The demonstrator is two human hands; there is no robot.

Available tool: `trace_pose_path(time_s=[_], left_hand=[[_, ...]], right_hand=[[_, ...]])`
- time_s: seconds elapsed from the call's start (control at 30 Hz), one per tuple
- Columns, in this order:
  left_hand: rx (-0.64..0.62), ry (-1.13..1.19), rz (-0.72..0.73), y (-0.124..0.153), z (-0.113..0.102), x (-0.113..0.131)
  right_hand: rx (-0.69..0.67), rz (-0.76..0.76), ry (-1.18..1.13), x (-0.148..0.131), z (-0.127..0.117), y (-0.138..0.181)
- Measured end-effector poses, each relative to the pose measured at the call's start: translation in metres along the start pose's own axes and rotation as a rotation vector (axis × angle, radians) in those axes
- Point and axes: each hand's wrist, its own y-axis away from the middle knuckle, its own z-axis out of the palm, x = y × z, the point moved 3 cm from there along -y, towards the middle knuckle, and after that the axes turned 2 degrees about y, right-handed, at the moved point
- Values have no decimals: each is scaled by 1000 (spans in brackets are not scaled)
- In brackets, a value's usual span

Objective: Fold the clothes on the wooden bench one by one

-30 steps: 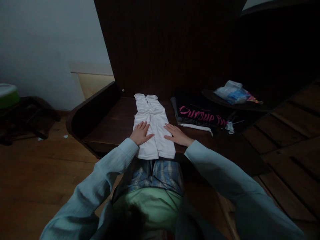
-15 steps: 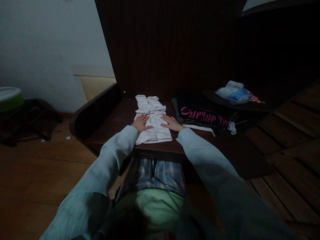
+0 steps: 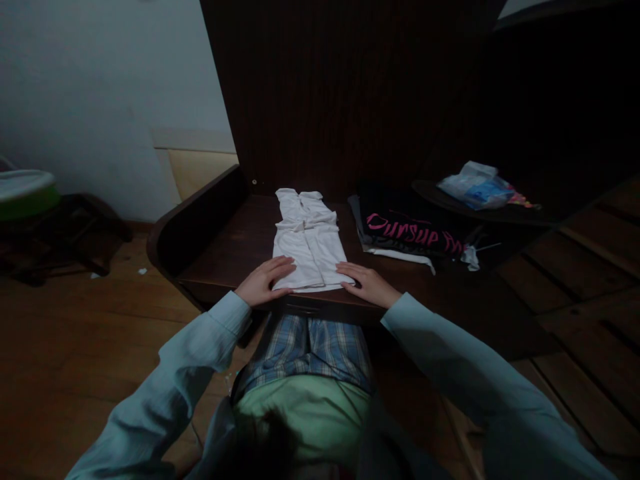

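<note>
A white garment (image 3: 313, 243) lies folded into a long narrow strip on the dark wooden desktop, with creases across its middle and a lengthwise line down its near half. My left hand (image 3: 267, 279) rests on its near left corner, fingers stretched over the cloth and thumb apart along the near edge. At the near right corner, my right hand (image 3: 367, 283) lies in the same way, its fingertips on the cloth and its thumb spread. Both hands look open, though what lies under the fingertips is hidden.
Right of the garment sits a pile of dark folded clothes (image 3: 400, 223) with pink lettering. A clear plastic bag (image 3: 475, 185) lies on a dark round surface behind it. A raised wooden side (image 3: 195, 207) borders the desktop on the left. A green-and-white tub (image 3: 30, 193) stands far left.
Both hands have slid toward me and apart, from the garment's middle to its near corners. The near half of the cloth looks flatter and smoother.
</note>
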Motion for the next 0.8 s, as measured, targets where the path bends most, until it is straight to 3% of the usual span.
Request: trace_pose_path(time_s=[0.23,0.37,0.57,0.8], left_hand=[[53,77,0,5,0,1],[112,77,-28,7,2,5],[178,124,-77,4,6,13],[206,104,-140,3,8,12]], right_hand=[[-18,-2,122,-3,-11,5],[-1,-34,154,-24,-17,-7],[-22,-196,89,-54,-2,-29],[95,-112,3,-58,-10,-42]])
